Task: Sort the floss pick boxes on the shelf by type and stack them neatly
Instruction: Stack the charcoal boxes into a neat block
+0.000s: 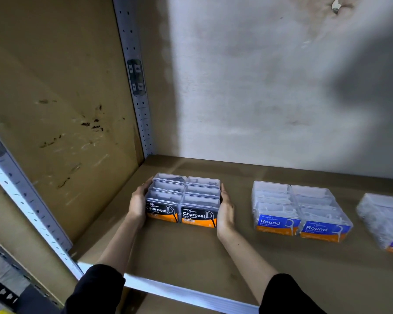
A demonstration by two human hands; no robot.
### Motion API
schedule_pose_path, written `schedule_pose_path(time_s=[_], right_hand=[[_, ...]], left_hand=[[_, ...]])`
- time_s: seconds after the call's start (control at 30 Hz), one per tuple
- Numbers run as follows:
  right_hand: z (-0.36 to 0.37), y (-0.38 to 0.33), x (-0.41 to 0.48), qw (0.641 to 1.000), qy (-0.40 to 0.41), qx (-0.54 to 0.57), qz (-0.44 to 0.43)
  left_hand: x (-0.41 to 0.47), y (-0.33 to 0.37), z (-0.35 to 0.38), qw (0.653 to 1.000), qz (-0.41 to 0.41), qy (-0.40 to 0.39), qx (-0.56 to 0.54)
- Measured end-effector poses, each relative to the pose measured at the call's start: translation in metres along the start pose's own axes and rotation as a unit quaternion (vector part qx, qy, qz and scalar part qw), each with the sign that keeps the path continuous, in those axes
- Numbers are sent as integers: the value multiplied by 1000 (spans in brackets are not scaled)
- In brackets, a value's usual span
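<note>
I see my left hand (pixel 137 203) and my right hand (pixel 225 210) pressed flat against the two outer sides of the Charcoal boxes (pixel 183 199), so my grip is clamped on that block from both sides, fingers pointing toward the back of the shelf (pixel 191 252). The block sits near the shelf's left rear corner, just off the brown side panel (pixel 55 109). It is two columns wide and several boxes deep; how many layers high I cannot tell. The front two boxes show black and orange labels reading "Charcoal", and dark picks show through the clear lids.

To the right, well apart from my right hand, the Round boxes (pixel 301 211) stand as a second block in the same arrangement, with blue and orange labels and white picks inside. Further right, at the edge of the view, a third block (pixel 386 220) of clear boxes is cut off; its label is purple and orange, but the word on it is only partly visible and I cannot read it.

All three blocks rest on the shelf's brown board, in a rough row across it, clear of the metal front edge (pixel 186 293). Both my forearms are bare, with dark sleeves (pixel 288 295) at the bottom of the view. A grey wall (pixel 270 87) stands behind the shelf.
</note>
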State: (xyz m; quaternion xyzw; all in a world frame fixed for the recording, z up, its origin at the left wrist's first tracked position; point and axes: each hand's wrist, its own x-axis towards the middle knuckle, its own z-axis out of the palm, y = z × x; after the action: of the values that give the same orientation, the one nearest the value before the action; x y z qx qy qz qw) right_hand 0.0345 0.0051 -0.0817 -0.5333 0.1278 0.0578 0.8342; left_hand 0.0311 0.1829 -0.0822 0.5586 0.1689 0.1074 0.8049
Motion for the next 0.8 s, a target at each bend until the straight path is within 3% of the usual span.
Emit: schedule_pose_path(time_s=[0.6,0.8], right_hand=[[0,4,20,999,16,-15,-26],[-9,-2,18,983,21,-168,-74]], left_hand=[[9,-4,2,999,34,-11,20],[12,0,-5,994,48,3,99]])
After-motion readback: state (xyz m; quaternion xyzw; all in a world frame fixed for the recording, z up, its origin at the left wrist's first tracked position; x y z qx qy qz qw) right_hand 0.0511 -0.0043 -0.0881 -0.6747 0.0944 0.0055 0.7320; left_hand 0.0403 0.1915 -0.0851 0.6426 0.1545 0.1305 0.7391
